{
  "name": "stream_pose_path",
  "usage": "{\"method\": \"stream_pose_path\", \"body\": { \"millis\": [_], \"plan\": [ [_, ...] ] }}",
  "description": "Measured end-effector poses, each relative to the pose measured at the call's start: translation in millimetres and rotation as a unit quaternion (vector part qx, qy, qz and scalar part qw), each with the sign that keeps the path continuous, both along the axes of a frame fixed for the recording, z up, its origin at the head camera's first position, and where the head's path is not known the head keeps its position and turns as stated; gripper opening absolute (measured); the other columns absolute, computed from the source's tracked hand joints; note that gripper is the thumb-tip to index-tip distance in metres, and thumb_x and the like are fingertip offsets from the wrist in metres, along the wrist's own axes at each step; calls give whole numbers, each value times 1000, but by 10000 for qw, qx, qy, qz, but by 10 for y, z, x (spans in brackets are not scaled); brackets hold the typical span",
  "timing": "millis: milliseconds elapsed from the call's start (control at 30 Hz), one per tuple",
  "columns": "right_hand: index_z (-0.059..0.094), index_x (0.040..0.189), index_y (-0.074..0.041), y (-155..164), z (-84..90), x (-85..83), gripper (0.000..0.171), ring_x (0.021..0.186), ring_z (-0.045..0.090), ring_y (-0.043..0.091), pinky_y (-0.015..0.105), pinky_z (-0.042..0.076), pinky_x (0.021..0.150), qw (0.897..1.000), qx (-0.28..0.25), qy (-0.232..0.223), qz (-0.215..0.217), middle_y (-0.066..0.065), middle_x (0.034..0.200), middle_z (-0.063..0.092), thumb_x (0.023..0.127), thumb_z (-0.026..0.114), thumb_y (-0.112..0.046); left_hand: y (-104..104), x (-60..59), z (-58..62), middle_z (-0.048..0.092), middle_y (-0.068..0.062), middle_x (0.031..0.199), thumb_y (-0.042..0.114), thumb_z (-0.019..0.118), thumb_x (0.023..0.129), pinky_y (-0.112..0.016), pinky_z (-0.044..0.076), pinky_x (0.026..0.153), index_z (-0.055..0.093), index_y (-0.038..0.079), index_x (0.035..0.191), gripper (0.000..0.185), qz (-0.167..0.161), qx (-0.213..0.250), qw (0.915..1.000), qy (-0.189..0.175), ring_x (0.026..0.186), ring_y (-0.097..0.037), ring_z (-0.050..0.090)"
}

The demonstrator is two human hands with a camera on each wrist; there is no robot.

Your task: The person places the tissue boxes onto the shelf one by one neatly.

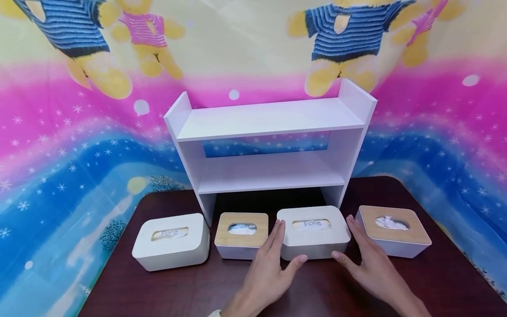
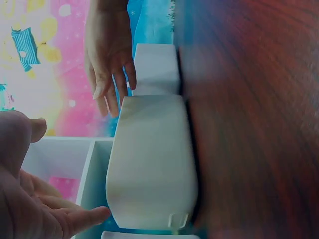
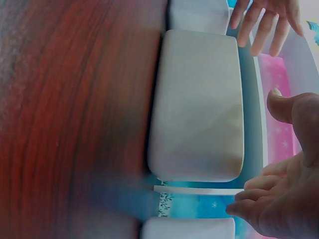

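A cream tissue box [image 1: 317, 251] with "Face" on the tissue in its slot stands on the table in front of the white shelf. My left hand [image 1: 267, 273] is at its left end, fingers straight and thumb spread toward the front. At the opposite end my right hand [image 1: 370, 266] mirrors it, palm turned inward, fingertips near the corner. In the left wrist view the same cream tissue box [image 2: 152, 159] lies between both hands, and the right wrist view shows the box's front face [image 3: 199, 104]. Neither hand has its fingers curled round anything.
Left of it are a wood-topped tissue box [image 1: 241, 252] and another cream tissue box [image 1: 174, 259]. A second wood-topped tissue box [image 1: 396, 244] stands at the right. Behind them rises a white two-tier shelf [image 1: 271, 171] on the dark table [image 1: 166, 295], before a printed cloth backdrop [image 1: 245, 53].
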State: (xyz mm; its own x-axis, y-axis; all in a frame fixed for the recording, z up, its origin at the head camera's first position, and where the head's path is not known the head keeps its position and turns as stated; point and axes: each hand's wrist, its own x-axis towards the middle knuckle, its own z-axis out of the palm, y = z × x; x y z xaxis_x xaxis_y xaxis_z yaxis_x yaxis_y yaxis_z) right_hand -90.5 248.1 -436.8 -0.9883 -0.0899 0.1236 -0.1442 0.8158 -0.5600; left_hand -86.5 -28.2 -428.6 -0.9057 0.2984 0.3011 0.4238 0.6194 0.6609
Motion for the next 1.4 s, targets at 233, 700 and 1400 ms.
{"method": "stream_pose_path", "body": {
  "millis": [233,700,1400],
  "plan": [
    [9,174,-11,-9,-74,-35,109,152,35,61,79,38,112,9999,-56,-58,-97,35,170,29,98,76,-51,63,-22,-104,38,-24,171,56,62,106,-54,48,120,34,-3,166,88,193,295,9994,-45,154,-37,47],
    [16,171,-1,59,-202,-119,101,150,41,57,71,42,114,9996,-143,-176,-186,35,169,32,102,72,-50,135,-95,-310,31,-29,172,44,62,109,-56,41,124,26,-10,166,87,246,611,9947,-791,157,-40,41],
    [32,167,3,53,-298,-157,77,142,54,50,66,48,106,9997,-197,143,-102,34,157,52,108,68,-30,134,-167,-399,47,-35,160,14,64,109,-53,51,115,32,-18,159,67,381,593,9962,-512,145,-43,54]
  ]
}}
